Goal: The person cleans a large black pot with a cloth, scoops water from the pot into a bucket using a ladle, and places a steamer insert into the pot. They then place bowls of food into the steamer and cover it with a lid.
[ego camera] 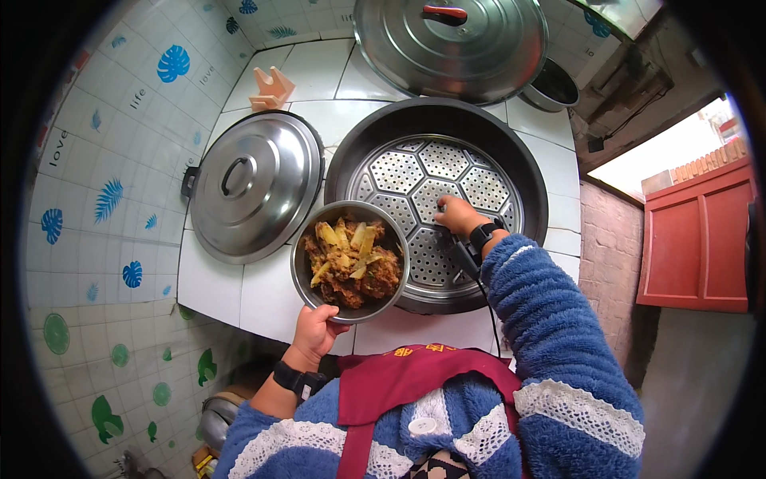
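Observation:
My left hand [320, 332] grips the near rim of a round steel bowl [299, 284], with the thumb over the edge. In the bowl lie browned, coated food pieces topped with pale yellow strips [347, 245]. To the right of the bowl stands a wide dark pan [353, 149] holding a perforated metal steamer rack [443, 158]. The bowl overlaps the pan's left near rim. Over the rack is my right hand [458, 214], its fingers curled at the rack's middle; whether they hold anything is hidden.
A domed steel lid [269, 167] lies left on the white-tiled counter [209, 278]. Behind the pan is a large metal lid [383, 36] with a red-and-black handle. A pink stand [272, 90] is at the back left, a metal pot [553, 87] at the back right. A dark cable [492, 311] hangs near my right sleeve.

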A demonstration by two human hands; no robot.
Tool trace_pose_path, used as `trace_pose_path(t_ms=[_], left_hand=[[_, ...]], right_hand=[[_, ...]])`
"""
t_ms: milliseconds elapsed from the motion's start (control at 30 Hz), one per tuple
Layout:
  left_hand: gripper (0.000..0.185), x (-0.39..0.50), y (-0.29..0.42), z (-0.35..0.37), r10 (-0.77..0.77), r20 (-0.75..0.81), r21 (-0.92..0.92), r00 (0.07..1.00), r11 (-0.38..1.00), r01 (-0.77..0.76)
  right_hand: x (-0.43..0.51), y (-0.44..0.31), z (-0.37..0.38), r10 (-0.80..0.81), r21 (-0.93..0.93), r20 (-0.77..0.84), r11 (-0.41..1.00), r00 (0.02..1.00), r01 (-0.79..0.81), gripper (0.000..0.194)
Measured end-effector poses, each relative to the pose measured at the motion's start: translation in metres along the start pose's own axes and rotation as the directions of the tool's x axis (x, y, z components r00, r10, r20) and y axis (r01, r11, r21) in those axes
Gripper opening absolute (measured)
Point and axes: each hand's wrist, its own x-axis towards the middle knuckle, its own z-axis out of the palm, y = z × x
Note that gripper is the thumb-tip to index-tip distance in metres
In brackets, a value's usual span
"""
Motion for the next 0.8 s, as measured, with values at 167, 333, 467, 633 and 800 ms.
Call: trace_pose_path(t_ms=[167, 333, 467, 633, 800], left_hand=[[0.035, 0.003, 0.007, 0.009, -0.001, 0.012, 0.007, 1.000, 1.000, 0.001], [0.036, 0.006, 0.011, 0.016, -0.041, -0.029, 0.035, 0.999, 0.998, 0.042], [0.036, 0.008, 0.013, 0.019, -0.021, 0.016, 0.025, 1.000, 0.999, 0.020], [0.034, 0.015, 0.019, 0.025, -0.048, -0.013, 0.098, 0.999, 0.994, 0.049], [0.032, 0.043, 0.020, 0.053, -0.078, 0.052, 0.133, 0.996, 0.989, 0.070]], right_hand=[[0.011, -0.006, -0.012, -0.093, -0.254, 0.143, 0.959, 0.985, 0.127, 0.050], [0.008, -0.012, -0.019, -0.109, -0.215, 0.122, 0.967, 0.987, 0.134, 0.049], [0.004, -0.021, -0.019, -0.055, -0.246, 0.101, 0.966, 0.993, 0.079, 0.054], [0.003, -0.029, -0.015, -0.017, -0.290, 0.115, 0.956, 0.993, 0.050, 0.055], [-0.007, -0.022, -0.010, -0.037, -0.336, 0.039, 0.941, 0.999, 0.048, 0.043]])
